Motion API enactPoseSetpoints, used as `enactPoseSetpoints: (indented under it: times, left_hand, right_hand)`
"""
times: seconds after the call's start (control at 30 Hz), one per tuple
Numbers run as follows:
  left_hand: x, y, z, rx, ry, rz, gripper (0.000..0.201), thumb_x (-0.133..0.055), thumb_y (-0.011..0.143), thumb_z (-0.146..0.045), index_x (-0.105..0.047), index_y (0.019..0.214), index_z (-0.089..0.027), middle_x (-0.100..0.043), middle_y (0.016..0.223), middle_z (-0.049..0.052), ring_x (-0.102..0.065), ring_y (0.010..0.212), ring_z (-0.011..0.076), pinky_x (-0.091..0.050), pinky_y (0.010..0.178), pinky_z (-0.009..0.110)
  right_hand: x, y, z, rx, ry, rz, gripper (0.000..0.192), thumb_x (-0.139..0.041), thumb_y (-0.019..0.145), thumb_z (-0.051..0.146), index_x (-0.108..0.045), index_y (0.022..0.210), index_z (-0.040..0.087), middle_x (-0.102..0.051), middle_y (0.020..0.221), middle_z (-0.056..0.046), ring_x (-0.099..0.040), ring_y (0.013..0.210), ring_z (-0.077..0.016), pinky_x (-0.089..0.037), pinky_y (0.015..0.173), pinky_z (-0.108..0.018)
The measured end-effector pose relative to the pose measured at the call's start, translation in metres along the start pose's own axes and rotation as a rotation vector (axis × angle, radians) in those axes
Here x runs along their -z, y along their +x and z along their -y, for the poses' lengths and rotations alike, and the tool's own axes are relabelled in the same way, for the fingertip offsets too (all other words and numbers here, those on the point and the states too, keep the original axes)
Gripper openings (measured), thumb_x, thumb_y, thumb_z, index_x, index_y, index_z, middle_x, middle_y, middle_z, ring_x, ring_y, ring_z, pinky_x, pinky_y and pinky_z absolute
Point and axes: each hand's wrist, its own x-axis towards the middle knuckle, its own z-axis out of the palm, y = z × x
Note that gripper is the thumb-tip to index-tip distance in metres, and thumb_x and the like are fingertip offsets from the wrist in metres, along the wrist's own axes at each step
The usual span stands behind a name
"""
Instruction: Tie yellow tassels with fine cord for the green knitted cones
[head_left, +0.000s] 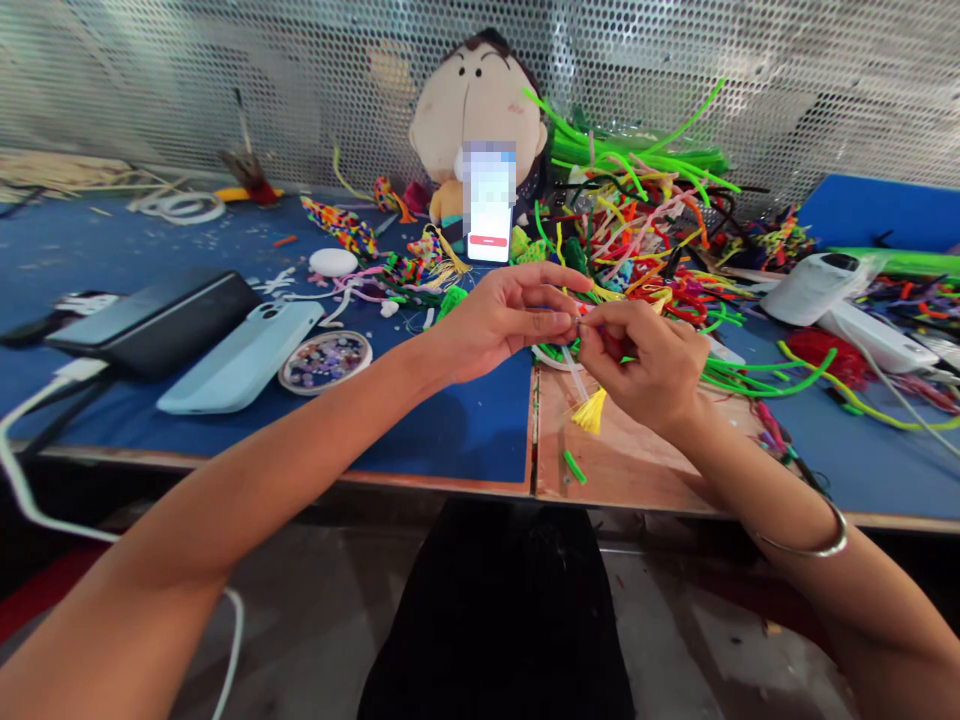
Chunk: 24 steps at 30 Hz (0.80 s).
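My left hand and my right hand meet above the front of the table, thumb and fingers pinched, their tips almost touching. Something tiny sits between the fingertips, too small to name. Below my right hand hangs or lies a yellow tassel; whether it is joined to what I pinch is unclear. A short green piece of pipe cleaner lies on the bare wooden board nearby. Behind both hands spreads a tangled heap of coloured pipe cleaners, partly covered by my fingers.
A lit phone leans against a plush doll. To the left are a round tin of beads, a light-blue phone case and a dark power bank with a white cable. A white glue gun lies right.
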Motion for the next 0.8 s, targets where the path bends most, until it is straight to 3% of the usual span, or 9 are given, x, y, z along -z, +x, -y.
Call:
enactPoseSetpoints:
  times: [0.8]
  left_hand:
    - [-0.0024, 0.0004, -0.0015, -0.078, 0.098, -0.074, 0.025, -0.078, 0.062, -0.016, -0.069, 0.085, -0.018, -0.067, 0.072, -0.003, -0.065, 0.063, 0.0076, -0.052, 0.061, 0.017]
  right_hand:
    - [-0.0001, -0.0005, 0.001, -0.07, 0.006, 0.013, 0.005, -0.054, 0.079, 0.017, -0.058, 0.078, 0.02, -0.047, 0.05, 0.009, -0.039, 0.039, -0.0042, -0.032, 0.04, -0.018]
